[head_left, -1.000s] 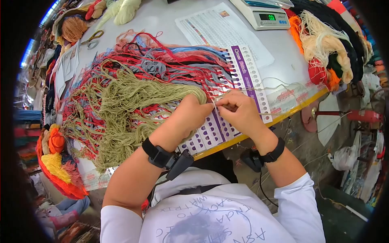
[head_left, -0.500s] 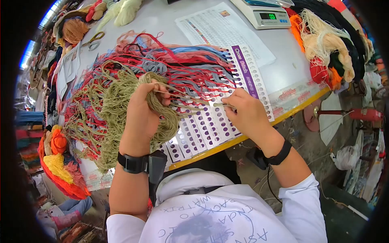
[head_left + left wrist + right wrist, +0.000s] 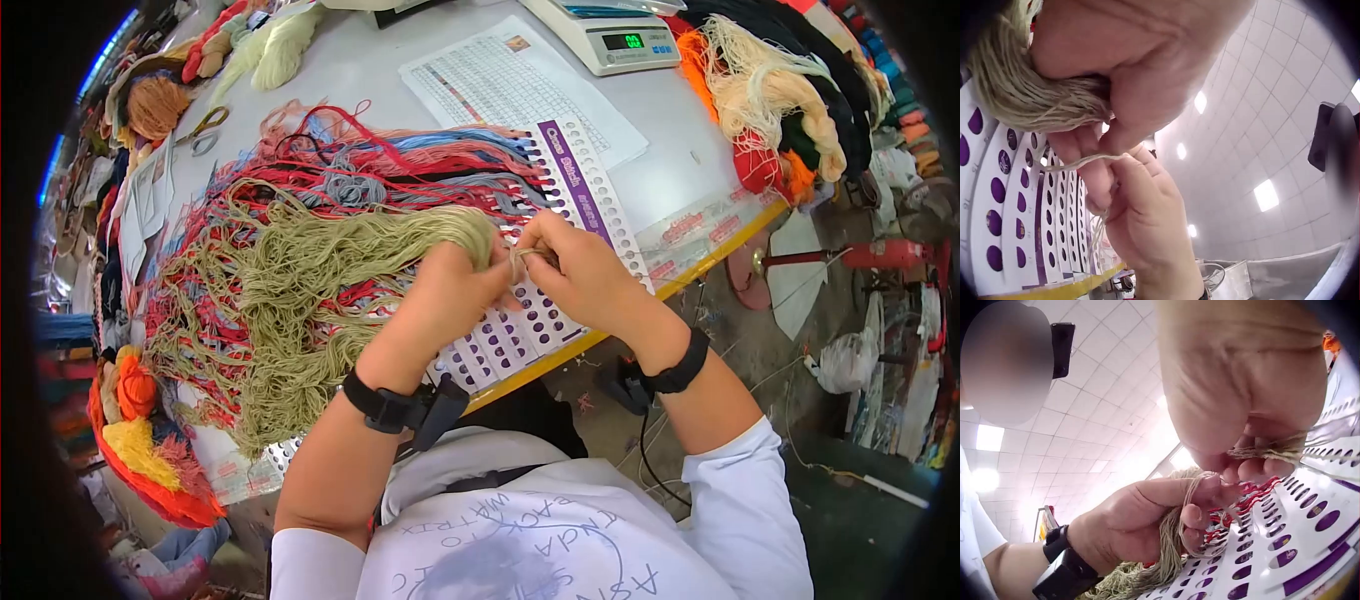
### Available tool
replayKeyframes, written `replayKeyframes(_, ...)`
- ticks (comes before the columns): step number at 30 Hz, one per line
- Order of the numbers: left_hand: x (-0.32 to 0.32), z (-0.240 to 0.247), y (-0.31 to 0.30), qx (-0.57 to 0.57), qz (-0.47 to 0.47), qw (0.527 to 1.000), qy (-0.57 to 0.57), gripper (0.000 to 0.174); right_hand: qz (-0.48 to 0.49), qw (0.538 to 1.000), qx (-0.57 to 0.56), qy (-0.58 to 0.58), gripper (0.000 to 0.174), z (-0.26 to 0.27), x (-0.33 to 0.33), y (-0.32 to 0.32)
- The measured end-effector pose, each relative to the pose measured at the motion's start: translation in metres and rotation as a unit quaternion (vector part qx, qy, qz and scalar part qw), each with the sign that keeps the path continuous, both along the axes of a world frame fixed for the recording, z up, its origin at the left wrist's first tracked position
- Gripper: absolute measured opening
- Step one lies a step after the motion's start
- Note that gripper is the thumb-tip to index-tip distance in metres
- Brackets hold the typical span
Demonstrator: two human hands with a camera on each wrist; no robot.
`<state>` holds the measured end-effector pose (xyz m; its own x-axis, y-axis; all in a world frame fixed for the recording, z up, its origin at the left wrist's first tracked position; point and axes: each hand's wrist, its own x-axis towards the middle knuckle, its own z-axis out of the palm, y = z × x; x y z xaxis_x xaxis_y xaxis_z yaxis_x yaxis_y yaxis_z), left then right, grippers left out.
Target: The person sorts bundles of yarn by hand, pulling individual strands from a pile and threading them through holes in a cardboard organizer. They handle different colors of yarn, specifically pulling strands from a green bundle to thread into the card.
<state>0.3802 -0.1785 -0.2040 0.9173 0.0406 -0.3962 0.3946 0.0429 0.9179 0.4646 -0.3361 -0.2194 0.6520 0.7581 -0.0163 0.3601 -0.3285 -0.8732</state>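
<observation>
A big bundle of olive-green embroidery thread (image 3: 320, 260) spreads over red, grey and blue threads (image 3: 440, 175) on the table. My left hand (image 3: 450, 290) grips the bundle's looped right end, which bends round its fingers in the left wrist view. Close beside it, my right hand (image 3: 580, 270) pinches several green strands (image 3: 1266, 452) between thumb and curled fingers. A thin strand (image 3: 1079, 164) runs between the two hands. Beneath them lie white-and-purple cards (image 3: 565, 170) punched with rows of holes; red and grey threads hang from the holes.
A digital scale (image 3: 635, 45) and printed charts (image 3: 500, 75) lie at the back. Scissors (image 3: 208, 120) rest at the left. Loose yarn hanks (image 3: 775, 100) are heaped at the right, and orange and yellow ones (image 3: 135, 450) hang at the left edge. The yellow table edge (image 3: 700, 275) runs close to me.
My left hand first went left with the bundle, drawing strands out between the hands, then came back right to meet my right hand. The whole head view has shifted slightly.
</observation>
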Motion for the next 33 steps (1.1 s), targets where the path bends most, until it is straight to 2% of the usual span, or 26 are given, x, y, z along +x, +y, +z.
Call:
replayKeyframes(2,-0.005,-0.009,0.017,-0.038,0.103,0.991,-0.077,0.015,0.022,0.999,0.003,-0.038,0.012,-0.011,0.002,-0.001)
replayKeyframes(6,-0.037,0.024,0.078,-0.061,0.247,0.966,-0.042,0.013,0.024,0.998,-0.051,0.005,0.012,-0.013,0.004,-0.002)
replayKeyframes(8,-0.062,0.028,0.131,0.002,0.282,0.957,-0.065,0.013,0.001,0.991,-0.078,-0.109,0.011,-0.011,0.000,0.001)
replayKeyframes(9,-0.068,0.035,0.143,0.006,0.285,0.956,-0.067,0.013,-0.002,0.992,-0.052,-0.114,0.011,-0.015,0.000,0.003)
replayKeyframes(11,-0.080,0.050,0.160,0.007,0.217,0.975,-0.046,0.011,0.002,0.993,-0.063,-0.096,0.010,-0.012,0.002,0.004)
replayKeyframes(12,-0.086,0.056,0.174,0.008,0.217,0.975,-0.046,0.011,0.005,0.994,-0.077,-0.075,0.010,-0.011,0.000,0.003)
replayKeyframes(14,-0.088,0.066,0.210,-0.093,0.284,0.950,-0.087,0.008,-0.003,0.995,-0.063,-0.077,0.010,-0.011,-0.002,0.004)
replayKeyframes(15,-0.087,0.065,0.233,-0.093,0.282,0.951,-0.091,0.008,-0.011,0.996,-0.053,-0.075,0.009,-0.012,-0.003,0.004)
replayKeyframes(17,-0.083,0.062,0.269,-0.046,0.407,0.895,-0.176,0.010,-0.018,0.996,-0.055,-0.070,0.008,-0.012,-0.005,0.004)
replayKeyframes(18,-0.077,0.067,0.261,-0.046,0.410,0.893,-0.180,0.010,-0.024,0.996,-0.056,-0.061,0.008,-0.011,-0.005,0.005)
replayKeyframes(20,-0.064,0.081,0.227,0.203,0.478,0.830,-0.203,0.017,-0.037,0.996,-0.061,-0.053,0.007,-0.009,-0.008,0.005)
replayKeyframes(21,-0.068,0.075,0.225,0.218,0.404,0.871,-0.178,0.024,-0.054,0.996,-0.067,-0.040,0.006,-0.008,-0.010,0.007)
replayKeyframes(22,-0.065,0.082,0.184,0.190,0.397,0.880,-0.180,0.024,-0.046,0.996,-0.063,-0.041,0.006,-0.004,-0.015,0.011)
replayKeyframes(23,-0.070,0.077,0.163,0.122,0.339,0.914,-0.184,0.025,-0.071,0.997,-0.025,-0.021,0.007,0.002,-0.022,0.015)
replayKeyframes(24,-0.075,0.075,0.144,-0.004,0.284,0.945,-0.162,0.026,-0.096,0.995,0.011,0.002,0.008,0.009,-0.029,0.019)
replayKeyframes(25,-0.079,0.072,0.123,-0.131,0.223,0.956,-0.136,0.028,-0.089,0.993,0.063,0.047,0.012,0.018,-0.038,0.026)
replayKeyframes(27,-0.080,0.064,0.078,-0.315,0.207,0.922,-0.088,0.034,-0.076,0.978,0.144,0.134,0.014,0.047,-0.065,0.046)
replayKeyframes(28,-0.082,0.059,0.064,-0.319,0.185,0.926,-0.081,0.045,-0.072,0.978,0.143,0.136,0.014,0.057,-0.073,0.055)
replayKeyframes(30,-0.086,0.053,0.056,-0.364,0.072,0.926,-0.073,0.048,0.043,0.979,0.187,0.075,0.014,0.068,-0.085,0.065)
replayKeyframes(33,-0.090,0.059,0.041,-0.349,0.134,0.925,-0.061,0.052,0.018,0.984,0.150,0.092,0.013,0.063,-0.098,0.069)
